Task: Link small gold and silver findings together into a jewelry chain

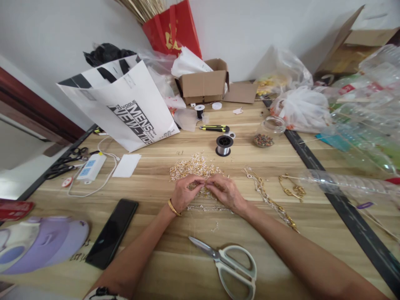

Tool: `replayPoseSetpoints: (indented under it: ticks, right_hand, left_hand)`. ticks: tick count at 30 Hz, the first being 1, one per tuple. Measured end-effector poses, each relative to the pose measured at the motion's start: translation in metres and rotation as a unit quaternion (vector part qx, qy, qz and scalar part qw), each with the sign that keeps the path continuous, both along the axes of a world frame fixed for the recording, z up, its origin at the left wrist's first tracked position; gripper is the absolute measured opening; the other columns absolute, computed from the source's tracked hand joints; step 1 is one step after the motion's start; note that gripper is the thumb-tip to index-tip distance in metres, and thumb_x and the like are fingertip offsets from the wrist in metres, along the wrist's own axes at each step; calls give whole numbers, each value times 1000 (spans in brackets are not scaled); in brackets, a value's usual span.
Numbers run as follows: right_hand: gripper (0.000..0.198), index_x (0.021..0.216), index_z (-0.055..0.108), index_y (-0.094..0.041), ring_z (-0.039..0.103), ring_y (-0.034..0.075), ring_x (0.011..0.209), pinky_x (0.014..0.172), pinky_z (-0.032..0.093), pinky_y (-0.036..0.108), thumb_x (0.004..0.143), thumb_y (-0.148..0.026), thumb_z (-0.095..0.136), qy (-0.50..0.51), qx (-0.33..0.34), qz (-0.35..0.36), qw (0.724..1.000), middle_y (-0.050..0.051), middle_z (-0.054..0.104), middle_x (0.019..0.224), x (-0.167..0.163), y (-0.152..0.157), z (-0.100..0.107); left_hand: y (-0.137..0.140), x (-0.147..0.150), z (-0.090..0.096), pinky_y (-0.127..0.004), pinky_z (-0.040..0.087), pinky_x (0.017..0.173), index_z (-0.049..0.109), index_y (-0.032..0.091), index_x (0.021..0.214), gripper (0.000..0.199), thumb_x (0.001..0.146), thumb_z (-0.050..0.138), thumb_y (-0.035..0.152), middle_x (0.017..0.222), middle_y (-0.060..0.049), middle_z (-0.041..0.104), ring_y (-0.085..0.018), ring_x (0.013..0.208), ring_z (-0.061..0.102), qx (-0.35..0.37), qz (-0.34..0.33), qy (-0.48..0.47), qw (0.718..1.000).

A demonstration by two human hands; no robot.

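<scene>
Gold and silver pieces (pixel 193 166) lie heaped beyond the white-handled scissors (pixel 218 255). Also beyond the scissors, the left hand (pixel 184 193) and right hand (pixel 227 192) meet, fingertips pinched on a tiny piece (pixel 204 182) too small to identify. A chain (pixel 206 208) lies nearer the scissors; left of them, a black phone (pixel 113 233).

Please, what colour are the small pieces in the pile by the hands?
The pile is mixed gold and silver, best seen in the head view.

The head camera looks forward and down past both hands (pixel 183 193) across the table (pixel 168 258).
</scene>
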State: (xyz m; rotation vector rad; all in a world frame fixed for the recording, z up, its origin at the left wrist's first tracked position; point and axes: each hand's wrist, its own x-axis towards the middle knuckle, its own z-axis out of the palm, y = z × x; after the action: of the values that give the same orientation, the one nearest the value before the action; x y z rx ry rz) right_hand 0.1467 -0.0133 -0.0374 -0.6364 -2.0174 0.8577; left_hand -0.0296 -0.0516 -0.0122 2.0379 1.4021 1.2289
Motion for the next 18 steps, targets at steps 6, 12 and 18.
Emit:
replayPoseSetpoints:
  ticks: [6,12,18]
  right_hand:
    - [11,94,62,-20,60,16,79,72,48,30,90,-23,52,0,6,6,1000,5,65,86,0,0,2]
    - [12,93,60,-19,58,17,78,71,48,30,91,-22,49,-20,22,2,1000,6,63,85,1,1,4]
    - [12,92,58,-19,56,17,77,70,46,30,92,-21,46,-25,32,-6,999,6,61,83,1,-1,8]
  left_hand:
    - [1,-1,-2,-26,55,72,68,16,85,10,76,65,17,80,-5,71,-15,73,67,-38,-5,-47,998]
    - [1,0,1,-27,58,73,68,14,85,12,74,68,19,80,-6,71,-14,72,67,-76,-9,-100,992]
    - [1,0,3,-27,58,74,68,13,85,13,72,69,18,81,-6,71,-14,74,68,-104,-9,-143,984]
